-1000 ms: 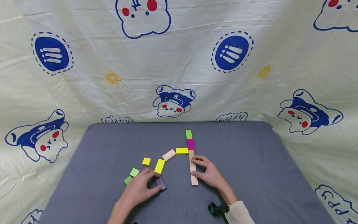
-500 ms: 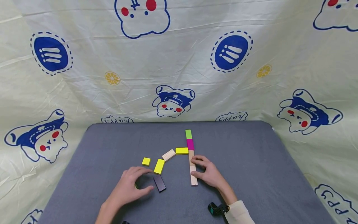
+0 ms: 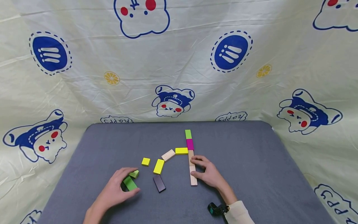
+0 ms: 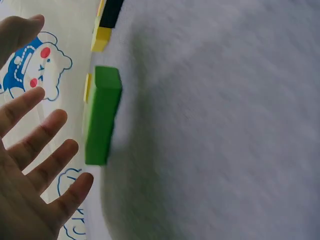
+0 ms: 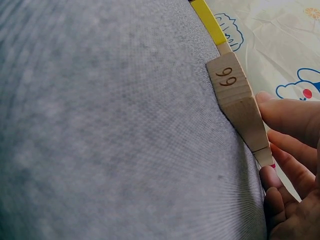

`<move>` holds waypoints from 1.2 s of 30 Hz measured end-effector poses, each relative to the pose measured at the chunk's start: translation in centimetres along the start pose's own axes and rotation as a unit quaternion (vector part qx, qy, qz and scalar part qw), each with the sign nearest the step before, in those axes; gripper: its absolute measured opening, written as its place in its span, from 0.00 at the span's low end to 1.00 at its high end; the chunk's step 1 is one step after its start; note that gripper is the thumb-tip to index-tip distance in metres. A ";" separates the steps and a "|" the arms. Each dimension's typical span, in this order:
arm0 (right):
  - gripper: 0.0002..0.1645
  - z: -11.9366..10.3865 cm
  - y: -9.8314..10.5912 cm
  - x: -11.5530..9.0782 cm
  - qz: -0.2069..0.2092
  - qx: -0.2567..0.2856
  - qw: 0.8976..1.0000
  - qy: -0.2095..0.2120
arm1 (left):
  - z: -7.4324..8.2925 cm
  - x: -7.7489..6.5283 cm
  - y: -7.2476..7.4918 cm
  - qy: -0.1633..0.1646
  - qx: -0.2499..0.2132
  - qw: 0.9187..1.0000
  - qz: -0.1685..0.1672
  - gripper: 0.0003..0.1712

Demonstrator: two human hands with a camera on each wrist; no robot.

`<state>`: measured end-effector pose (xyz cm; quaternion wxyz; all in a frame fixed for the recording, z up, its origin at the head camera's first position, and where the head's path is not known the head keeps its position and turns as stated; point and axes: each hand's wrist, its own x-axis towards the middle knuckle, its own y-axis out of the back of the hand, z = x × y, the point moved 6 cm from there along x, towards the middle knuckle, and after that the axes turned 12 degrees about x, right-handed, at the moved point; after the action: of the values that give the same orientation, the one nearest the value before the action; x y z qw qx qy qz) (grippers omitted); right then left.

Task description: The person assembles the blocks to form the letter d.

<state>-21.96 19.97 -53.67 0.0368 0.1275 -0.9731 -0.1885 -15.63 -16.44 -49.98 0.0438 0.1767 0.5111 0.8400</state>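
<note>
My left hand point(image 3: 113, 188) is over a green block point(image 3: 130, 184) in the head view, thumb and fingers spread on either side of it. In the left wrist view the fingers are stretched out, apart from the green block point(image 4: 102, 115). A lighter green block point(image 3: 134, 174) lies just behind, partly covered by the fingers. On the right, my right hand point(image 3: 208, 171) rests thumb and fingertips against the right side of two plain wooden blocks point(image 3: 193, 175) laid end to end. The number 66 or 99 marks the end of the near wooden block point(image 5: 227, 77) in the right wrist view.
A magenta block point(image 3: 190, 144) and a green block point(image 3: 188, 134) continue the straight row away from me. Leftward from it curve a yellow block point(image 3: 181, 151), a wooden block point(image 3: 168, 155), another yellow block point(image 3: 158, 166) and a dark block point(image 3: 159, 183). One small yellow block point(image 3: 145, 161) lies apart.
My left hand has let go of the dark block and moved left to the green block, leaving the dark block on the table. The right hand has stayed in place.
</note>
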 end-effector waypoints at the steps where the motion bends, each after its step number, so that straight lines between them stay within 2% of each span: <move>1: 0.30 0.0 0.0 0.0 0.000 0.000 1.000 -0.001 | -0.1 -0.2 0.0 0.001 0.000 1.000 -0.001 0.39; 6: 0.30 0.0 0.0 0.0 0.001 0.001 1.000 -0.002 | -0.4 -0.9 0.1 -0.002 0.010 1.000 -0.002 0.34; 13: 0.30 0.2 0.0 0.0 0.001 0.002 1.000 -0.002 | -0.5 -1.6 0.2 -0.037 0.014 0.999 0.017 0.28; 19: 0.30 0.1 0.0 0.1 0.001 0.001 1.000 -0.007 | -1.2 -1.9 0.1 -0.027 0.012 1.000 0.001 0.29; 23: 0.30 0.0 0.1 0.1 0.003 0.000 1.000 -0.008 | -1.1 -1.7 0.0 -0.037 0.008 0.999 -0.012 0.30; 30: 0.30 -0.1 0.0 0.1 0.001 -0.006 1.000 -0.003 | -0.6 -1.2 -0.5 -0.035 -0.015 0.997 -0.070 0.27; 36: 0.30 0.0 0.1 0.4 0.003 -0.010 1.000 -0.002 | -0.3 -1.0 -0.8 -0.048 -0.014 0.997 -0.061 0.26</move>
<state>-22.32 19.91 -53.60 0.0371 0.1241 -0.9715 -0.1986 -14.91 -16.56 -51.10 0.1217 0.1842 0.5064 0.8335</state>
